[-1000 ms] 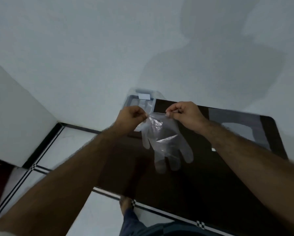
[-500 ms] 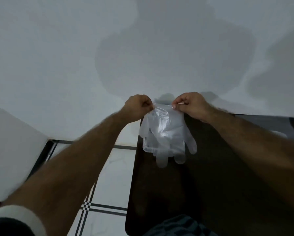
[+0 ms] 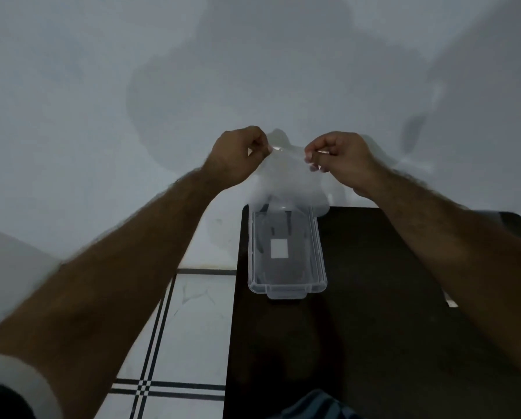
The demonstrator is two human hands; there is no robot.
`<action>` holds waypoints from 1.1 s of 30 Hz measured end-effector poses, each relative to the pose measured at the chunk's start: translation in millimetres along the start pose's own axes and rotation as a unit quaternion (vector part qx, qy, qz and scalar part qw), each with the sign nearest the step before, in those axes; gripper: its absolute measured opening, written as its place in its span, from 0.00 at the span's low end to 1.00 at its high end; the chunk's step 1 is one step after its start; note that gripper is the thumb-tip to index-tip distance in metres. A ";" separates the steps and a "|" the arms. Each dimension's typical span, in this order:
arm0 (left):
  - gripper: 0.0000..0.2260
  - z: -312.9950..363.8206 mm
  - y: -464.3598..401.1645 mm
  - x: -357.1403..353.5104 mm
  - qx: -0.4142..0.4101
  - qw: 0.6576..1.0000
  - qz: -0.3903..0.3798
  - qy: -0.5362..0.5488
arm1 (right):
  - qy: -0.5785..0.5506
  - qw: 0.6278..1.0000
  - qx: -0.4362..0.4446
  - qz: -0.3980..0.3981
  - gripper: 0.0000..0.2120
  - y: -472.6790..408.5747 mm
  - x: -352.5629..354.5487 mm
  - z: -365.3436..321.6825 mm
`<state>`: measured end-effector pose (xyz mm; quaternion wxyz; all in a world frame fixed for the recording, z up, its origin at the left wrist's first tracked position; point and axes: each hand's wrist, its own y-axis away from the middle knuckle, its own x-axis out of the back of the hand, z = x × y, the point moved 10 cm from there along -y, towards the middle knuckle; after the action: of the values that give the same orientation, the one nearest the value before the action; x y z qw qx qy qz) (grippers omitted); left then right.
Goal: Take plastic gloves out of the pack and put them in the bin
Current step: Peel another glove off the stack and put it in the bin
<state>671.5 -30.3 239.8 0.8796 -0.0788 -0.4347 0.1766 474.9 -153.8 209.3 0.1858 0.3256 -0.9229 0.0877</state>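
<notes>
Overhead, two hands, left hand (image 3: pixel 238 155) and right hand (image 3: pixel 339 158), pinch one thin, filmy plastic glove (image 3: pixel 288 179); below their grip sits one clear rectangular bin (image 3: pixel 319 261).

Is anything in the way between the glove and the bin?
Nothing visible is. Both hands, left and right, hold the glove up by its top edge, above the far end of the open bin on the table. No lid covers it.

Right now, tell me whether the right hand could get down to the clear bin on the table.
Probably yes. The right hand hangs just past the clear bin, whose top is open, with nothing between. But its fingers pinch the plastic glove, shared with the left hand.
</notes>
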 end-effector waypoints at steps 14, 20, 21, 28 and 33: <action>0.10 -27.7 84.3 -72.3 -0.101 0.979 -0.157 -0.081 | 0.074 0.992 0.000 -0.105 0.07 42.7 -51.5 63.4; 0.16 -50.2 98.7 -102.7 -0.055 0.980 -0.171 -0.082 | 0.145 0.981 0.021 -0.128 0.06 53.3 -69.3 95.3; 0.16 -52.8 101.1 -107.7 -0.056 0.980 -0.174 -0.084 | 0.155 0.979 0.019 -0.133 0.05 54.7 -72.5 101.1; 0.13 -64.1 117.2 -139.2 -0.060 0.975 -0.193 -0.096 | 0.218 0.959 0.044 -0.175 0.06 65.6 -92.6 132.1; 0.15 -71.3 132.6 -162.1 -0.043 0.967 -0.221 -0.123 | 0.259 0.940 0.012 -0.223 0.08 77.2 -103.6 150.4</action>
<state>605.2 31.9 38.2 0.8324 0.0041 -0.5533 -0.0327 457.5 -77.9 27.0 0.4292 0.4911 -0.7456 0.1369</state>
